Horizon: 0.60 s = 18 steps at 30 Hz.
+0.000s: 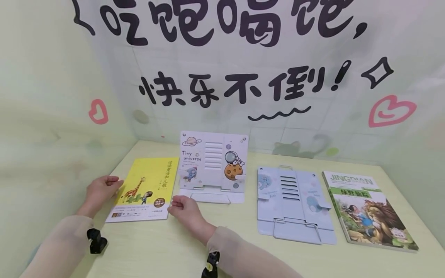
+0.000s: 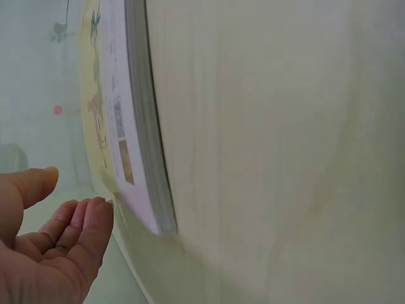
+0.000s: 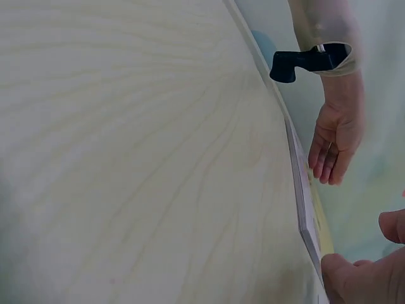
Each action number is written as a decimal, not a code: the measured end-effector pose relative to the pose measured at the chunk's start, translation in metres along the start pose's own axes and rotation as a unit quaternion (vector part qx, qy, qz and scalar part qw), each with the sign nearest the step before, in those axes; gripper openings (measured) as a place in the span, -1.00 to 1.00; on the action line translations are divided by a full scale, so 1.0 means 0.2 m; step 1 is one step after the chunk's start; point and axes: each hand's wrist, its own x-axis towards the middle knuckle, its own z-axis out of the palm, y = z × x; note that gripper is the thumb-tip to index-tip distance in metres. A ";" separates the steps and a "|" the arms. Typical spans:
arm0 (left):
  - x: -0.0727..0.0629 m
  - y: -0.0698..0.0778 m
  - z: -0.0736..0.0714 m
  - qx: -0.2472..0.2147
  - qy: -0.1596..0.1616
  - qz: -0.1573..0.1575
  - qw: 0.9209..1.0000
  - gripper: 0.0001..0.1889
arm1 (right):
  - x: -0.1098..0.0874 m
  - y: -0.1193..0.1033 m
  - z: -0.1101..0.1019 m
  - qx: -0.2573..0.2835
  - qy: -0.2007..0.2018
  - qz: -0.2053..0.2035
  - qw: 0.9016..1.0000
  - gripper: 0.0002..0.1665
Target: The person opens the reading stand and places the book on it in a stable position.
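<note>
A yellow book (image 1: 147,185) with a giraffe on its cover lies flat on the table, at the left. My left hand (image 1: 102,193) is beside the book's left edge, its fingertips close to that edge. In the left wrist view, the thumb of the left hand (image 2: 54,244) stands apart from the loosely bent fingers, with nothing between them. My right hand (image 1: 191,216) is at the book's lower right edge, fingertips right at it. The right wrist view shows the thumb of the right hand (image 3: 370,272) apart from its fingers, near the corner of the book (image 3: 305,202).
Right behind the book stands an upright white bookstand (image 1: 213,162) with an astronaut. A pale blue bookstand (image 1: 295,208) lies folded back at the right, next to a green and white book (image 1: 370,216). A printed curtain (image 1: 222,116) hangs along the table's back edge.
</note>
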 end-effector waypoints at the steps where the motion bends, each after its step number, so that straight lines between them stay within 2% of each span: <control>1: 0.00 -0.01 0.00 -0.002 -0.012 -0.006 1.000 -0.42 | 0.00 0.01 0.01 -0.002 0.003 0.007 1.000 -0.51; 3: 0.00 -0.01 -0.01 -0.008 -0.033 -0.019 0.999 -0.38 | 0.02 0.02 0.03 0.004 0.011 0.017 1.000 -0.46; 6: 0.00 -0.01 -0.01 -0.006 -0.048 -0.031 0.998 -0.35 | 0.03 0.02 0.05 0.003 0.019 0.024 1.000 -0.45; 14: 0.01 -0.03 -0.02 0.018 -0.056 -0.018 0.998 -0.37 | 0.05 0.01 0.07 0.006 0.013 0.043 0.999 -0.47; 18: 0.01 -0.03 -0.02 0.019 -0.084 -0.024 0.996 -0.35 | 0.05 0.01 0.07 0.006 0.009 0.044 0.999 -0.47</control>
